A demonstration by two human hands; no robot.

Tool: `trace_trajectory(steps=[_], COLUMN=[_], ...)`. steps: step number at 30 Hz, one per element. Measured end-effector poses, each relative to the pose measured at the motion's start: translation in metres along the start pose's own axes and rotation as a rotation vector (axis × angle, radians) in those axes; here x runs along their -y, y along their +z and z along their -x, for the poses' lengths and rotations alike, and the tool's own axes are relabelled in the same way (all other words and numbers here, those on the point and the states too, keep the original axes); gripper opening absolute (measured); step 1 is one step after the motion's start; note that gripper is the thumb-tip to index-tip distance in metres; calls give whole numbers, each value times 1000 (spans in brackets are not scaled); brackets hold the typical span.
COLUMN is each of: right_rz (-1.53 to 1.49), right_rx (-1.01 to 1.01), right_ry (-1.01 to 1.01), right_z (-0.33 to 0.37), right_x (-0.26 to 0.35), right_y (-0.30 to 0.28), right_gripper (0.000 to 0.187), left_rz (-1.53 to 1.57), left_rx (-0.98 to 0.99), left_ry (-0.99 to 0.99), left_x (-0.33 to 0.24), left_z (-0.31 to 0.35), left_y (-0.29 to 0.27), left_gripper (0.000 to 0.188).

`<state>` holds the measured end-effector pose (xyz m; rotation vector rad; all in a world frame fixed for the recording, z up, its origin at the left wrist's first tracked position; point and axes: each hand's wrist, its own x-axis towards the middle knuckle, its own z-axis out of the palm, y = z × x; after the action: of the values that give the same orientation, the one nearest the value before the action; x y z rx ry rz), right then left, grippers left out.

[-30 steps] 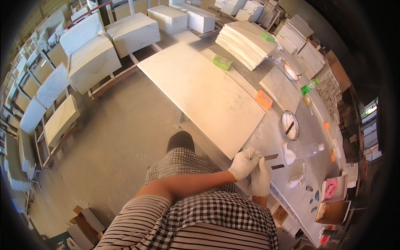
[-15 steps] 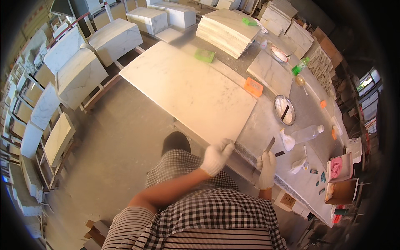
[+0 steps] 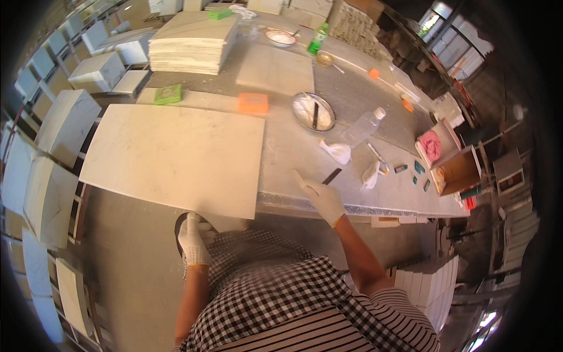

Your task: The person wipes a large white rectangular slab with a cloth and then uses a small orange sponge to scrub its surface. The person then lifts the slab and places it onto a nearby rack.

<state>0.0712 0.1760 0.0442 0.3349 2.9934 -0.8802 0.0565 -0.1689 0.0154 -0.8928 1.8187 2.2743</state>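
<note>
My left hand [image 3: 194, 239], in a white knit glove, is at the front edge of a large pale marble slab [image 3: 182, 155]. Its fingers are curled; whatever they hold, if anything, is hidden. The slab overhangs the near side of the worktable. My right hand [image 3: 322, 198], gloved too, is over the table's front edge, right of the slab. It is closed round a thin scraper, whose blade [image 3: 298, 176] points toward the slab and is blurred. A short black strip [image 3: 332, 176] lies just beyond that hand. An orange block [image 3: 253, 103] and a green block [image 3: 168, 94] rest behind the slab.
On the worktable [image 3: 281, 141] are a bowl of white paste [image 3: 305, 110], a clear plastic bottle [image 3: 363, 127], white cloths [image 3: 336, 152] and an open cardboard box [image 3: 460, 170]. Stacked slabs [image 3: 187, 50] stand at the back left. Marble blocks [image 3: 61, 126] line the left side.
The view has turned to the right. My left hand has moved left along the slab's front edge, away from its right corner. My right hand has lowered the scraper from upright toward the slab.
</note>
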Motion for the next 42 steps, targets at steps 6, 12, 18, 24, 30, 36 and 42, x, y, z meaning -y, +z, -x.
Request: trace_trajectory(steps=[6, 12, 18, 24, 30, 36, 42], right_rz=[21, 82, 342, 414, 571, 224, -788], right_rx=[13, -152, -766, -667, -495, -807, -712], right_ry=[29, 67, 157, 550, 513, 589, 124], right_z=[-3, -9, -32, -22, -24, -36, -53], right_x=[5, -20, -87, -179, -221, -240, -143], right_y=[-11, -20, -53, -112, -102, -111, -127], right_gripper=[38, 39, 29, 34, 33, 34, 21], left_rz=[97, 118, 116, 70, 35, 18, 65], left_rx=[-37, -59, 63, 41, 32, 71, 95], left_ry=[-33, -18, 21, 50, 64, 87, 54], left_x=[-9, -14, -14, -13, -16, -19, -19], left_z=[-37, -71, -78, -79, -77, -76, -77], left_y=[-3, -11, -12, -12, -12, -14, -9], left_gripper=[49, 46, 43, 43, 45, 48, 47])
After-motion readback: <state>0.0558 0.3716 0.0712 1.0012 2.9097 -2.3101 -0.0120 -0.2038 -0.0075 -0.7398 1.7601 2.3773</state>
